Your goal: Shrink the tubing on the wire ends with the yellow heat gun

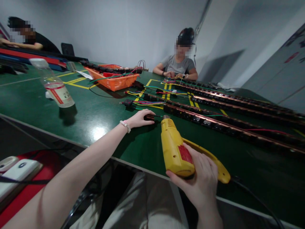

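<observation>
My right hand (pixel 199 178) is closed around the grip of a yellow heat gun (pixel 175 148) with a red switch. Its nozzle points away from me toward a small dark wire end (pixel 152 118) on the green table (pixel 95 111). My left hand (pixel 140 118), with a bead bracelet at the wrist, reaches across the table and pinches that dark piece just in front of the nozzle. Long copper-and-black strips (pixel 214 122) with coloured wires run off to the right behind it.
A clear plastic bottle (pixel 56 86) stands at the left. An orange basket (pixel 114 79) holds parts at the back. One person sits across the table working on wires (pixel 178 68); another leans at the far left (pixel 30 39). White devices lie on a red surface (pixel 16 171).
</observation>
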Demonstrator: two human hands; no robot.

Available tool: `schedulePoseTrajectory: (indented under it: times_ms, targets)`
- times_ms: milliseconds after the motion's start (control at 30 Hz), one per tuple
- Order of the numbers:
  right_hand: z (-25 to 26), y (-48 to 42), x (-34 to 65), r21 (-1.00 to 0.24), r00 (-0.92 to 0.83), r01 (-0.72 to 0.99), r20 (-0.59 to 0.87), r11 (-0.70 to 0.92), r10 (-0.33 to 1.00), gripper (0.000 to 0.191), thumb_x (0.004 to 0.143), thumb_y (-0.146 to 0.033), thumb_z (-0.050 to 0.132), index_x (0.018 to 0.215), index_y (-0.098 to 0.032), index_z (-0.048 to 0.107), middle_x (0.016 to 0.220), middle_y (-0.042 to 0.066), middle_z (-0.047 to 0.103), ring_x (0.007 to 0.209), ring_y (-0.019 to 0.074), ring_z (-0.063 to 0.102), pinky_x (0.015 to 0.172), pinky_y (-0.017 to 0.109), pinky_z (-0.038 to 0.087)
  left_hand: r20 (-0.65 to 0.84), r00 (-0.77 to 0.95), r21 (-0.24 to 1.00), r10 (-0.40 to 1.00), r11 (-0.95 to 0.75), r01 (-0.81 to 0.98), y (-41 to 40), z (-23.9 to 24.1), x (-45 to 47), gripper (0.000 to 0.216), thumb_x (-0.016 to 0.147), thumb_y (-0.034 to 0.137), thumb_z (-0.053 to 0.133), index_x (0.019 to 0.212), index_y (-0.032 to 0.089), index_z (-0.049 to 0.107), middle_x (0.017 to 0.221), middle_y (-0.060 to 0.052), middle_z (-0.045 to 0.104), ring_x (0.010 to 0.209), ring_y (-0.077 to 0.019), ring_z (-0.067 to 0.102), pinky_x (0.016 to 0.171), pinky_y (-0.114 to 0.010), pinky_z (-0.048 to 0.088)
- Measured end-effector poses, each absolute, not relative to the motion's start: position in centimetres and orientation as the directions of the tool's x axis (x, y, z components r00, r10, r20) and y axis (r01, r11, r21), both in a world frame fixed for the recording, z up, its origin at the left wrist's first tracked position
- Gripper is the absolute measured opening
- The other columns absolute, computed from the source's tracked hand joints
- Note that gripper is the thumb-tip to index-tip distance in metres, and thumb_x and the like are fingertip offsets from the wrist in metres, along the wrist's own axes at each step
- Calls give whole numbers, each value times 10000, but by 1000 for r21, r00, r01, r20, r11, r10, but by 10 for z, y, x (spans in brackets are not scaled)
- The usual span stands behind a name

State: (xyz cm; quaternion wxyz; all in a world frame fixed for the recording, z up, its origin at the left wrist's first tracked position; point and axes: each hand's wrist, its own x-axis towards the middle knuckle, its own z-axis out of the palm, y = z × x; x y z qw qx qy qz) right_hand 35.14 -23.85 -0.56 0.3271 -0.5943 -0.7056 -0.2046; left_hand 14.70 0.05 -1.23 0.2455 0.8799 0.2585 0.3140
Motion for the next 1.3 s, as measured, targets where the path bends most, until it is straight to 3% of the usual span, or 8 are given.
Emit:
schedulePoseTrajectory:
  times_ms: [267,667,1000,1300]
  targets:
    - [-7,-233,361,-88,-27,987,731,133,682,711,668,-622,605,1207,-171,495,1093,96,634,925,245,589,860,381,369,410,685,612,602,-738,283,0,-12,147,450,768,392,625,1165,189,574,1074,-69,566,1007,-186,583,936,-339,451]
    - [-4,-240,332,-128,-38,975,713,183,700,755,654,-611,630,1241,-165,469,1103,110,621,950,256,564,870,392,359,428,678,557,598,-765,323,2,-12,152,417,763,382,630,1129,187,596,1044,-70,593,963,-187,588,902,-340,462]
    - [-3,-242,313,-162,-67,955,695,247,716,781,637,-653,611,1233,-167,477,1147,100,613,983,249,554,910,384,339,427,685,587,591,-757,287,2,-12,148,376,748,243,617,1112,155,584,1047,-76,588,966,-186,586,909,-342,462]
    - [-5,-240,338,-126,-82,963,708,240,702,771,632,-629,624,1241,-177,482,1094,87,633,948,243,574,900,382,351,407,681,594,608,-743,308,-1,-10,148,417,771,365,621,1140,172,584,1040,-67,577,967,-183,585,908,-339,461]
